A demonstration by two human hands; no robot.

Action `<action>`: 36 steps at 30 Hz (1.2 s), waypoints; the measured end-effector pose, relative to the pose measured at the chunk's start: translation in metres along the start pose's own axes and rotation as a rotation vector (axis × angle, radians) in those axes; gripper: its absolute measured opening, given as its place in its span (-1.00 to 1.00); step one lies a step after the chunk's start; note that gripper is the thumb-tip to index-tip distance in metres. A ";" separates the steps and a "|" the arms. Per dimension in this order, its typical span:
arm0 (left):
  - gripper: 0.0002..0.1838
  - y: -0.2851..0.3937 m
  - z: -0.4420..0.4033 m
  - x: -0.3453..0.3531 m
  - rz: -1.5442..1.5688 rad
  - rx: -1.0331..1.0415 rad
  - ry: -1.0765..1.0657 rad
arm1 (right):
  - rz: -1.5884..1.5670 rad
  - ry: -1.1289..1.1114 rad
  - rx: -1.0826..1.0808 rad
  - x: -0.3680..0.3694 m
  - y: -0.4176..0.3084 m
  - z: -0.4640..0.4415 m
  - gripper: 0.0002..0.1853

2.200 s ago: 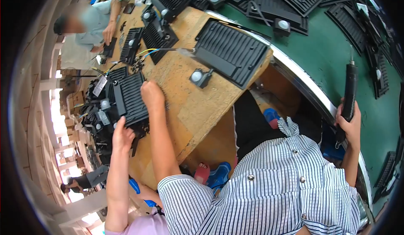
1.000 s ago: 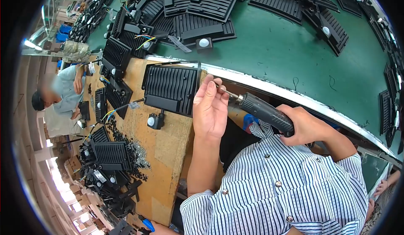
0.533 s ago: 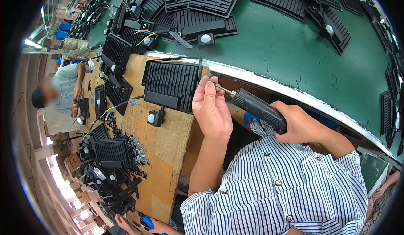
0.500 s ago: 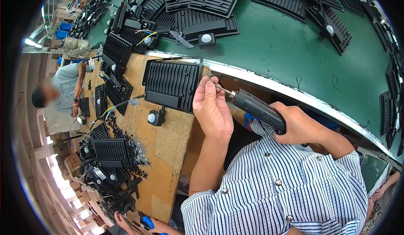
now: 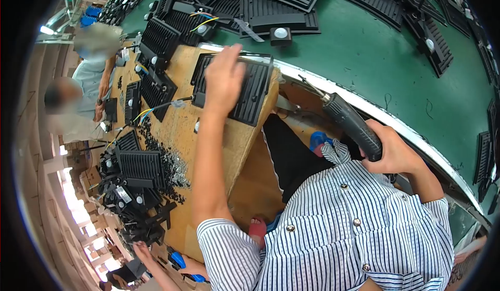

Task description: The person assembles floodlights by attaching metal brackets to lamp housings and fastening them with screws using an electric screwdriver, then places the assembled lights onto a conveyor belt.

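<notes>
My left hand point(image 5: 224, 85) is over the black ribbed lamp housing point(image 5: 255, 93) at the corner of the wooden table point(image 5: 208, 158). Its fingers are partly smeared by motion, and whether they hold anything cannot be made out. A metal bracket runs along the housing's far edge. In my right hand point(image 5: 390, 148) is a black electric screwdriver point(image 5: 354, 124), its bit pointing up and left, apart from the housing. The housing's cable, with bare coloured wires point(image 5: 141, 115), stretches left across the wood. Below my left wrist a white sensor point(image 5: 197, 126) is partly hidden.
Small black and silver screws point(image 5: 174, 168) lie beside a heap of housings point(image 5: 140, 168) on the left. More housings point(image 5: 278, 12) cover parts of the green table point(image 5: 333, 57). Two people point(image 5: 86, 83) are at the far left; another person's hands point(image 5: 143, 252) show at the bottom left.
My left hand has left the screwdriver's bit and moved left over the housing. The screwdriver in my right hand has shifted right, and the whole view has shifted somewhat.
</notes>
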State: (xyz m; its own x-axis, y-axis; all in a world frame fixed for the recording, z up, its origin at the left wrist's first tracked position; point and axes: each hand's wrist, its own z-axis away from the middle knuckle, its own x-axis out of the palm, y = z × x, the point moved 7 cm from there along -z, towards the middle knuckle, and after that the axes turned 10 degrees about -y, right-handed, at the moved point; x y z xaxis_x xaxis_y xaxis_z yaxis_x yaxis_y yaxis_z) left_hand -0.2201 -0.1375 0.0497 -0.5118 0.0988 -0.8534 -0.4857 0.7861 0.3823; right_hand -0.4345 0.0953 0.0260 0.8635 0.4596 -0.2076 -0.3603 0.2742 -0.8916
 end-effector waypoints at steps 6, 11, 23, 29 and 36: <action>-0.72 0.026 0.010 0.011 -0.148 -0.053 -0.224 | -0.026 0.028 0.011 0.004 0.016 0.001 -0.49; -0.73 0.023 0.014 0.012 -0.111 -0.004 -0.172 | 0.011 0.064 0.006 0.007 0.018 -0.003 -0.51; -0.91 -0.030 0.208 -0.093 -0.377 -0.588 0.425 | -0.084 0.159 0.065 0.002 0.014 0.007 -0.53; -0.80 -0.146 0.222 -0.109 -0.543 -0.803 0.265 | -0.026 0.083 0.039 0.010 0.014 0.004 -0.51; -0.85 -0.158 0.209 -0.111 -0.484 -0.800 0.166 | 0.098 -0.121 0.089 0.020 0.018 -0.010 -0.43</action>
State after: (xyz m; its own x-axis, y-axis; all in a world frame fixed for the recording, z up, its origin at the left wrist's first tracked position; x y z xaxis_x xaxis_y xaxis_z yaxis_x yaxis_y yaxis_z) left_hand 0.0618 -0.1451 0.0098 -0.1927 -0.2648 -0.9449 -0.9812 0.0619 0.1827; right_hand -0.4203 0.1012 0.0023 0.7758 0.5845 -0.2376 -0.4753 0.2938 -0.8293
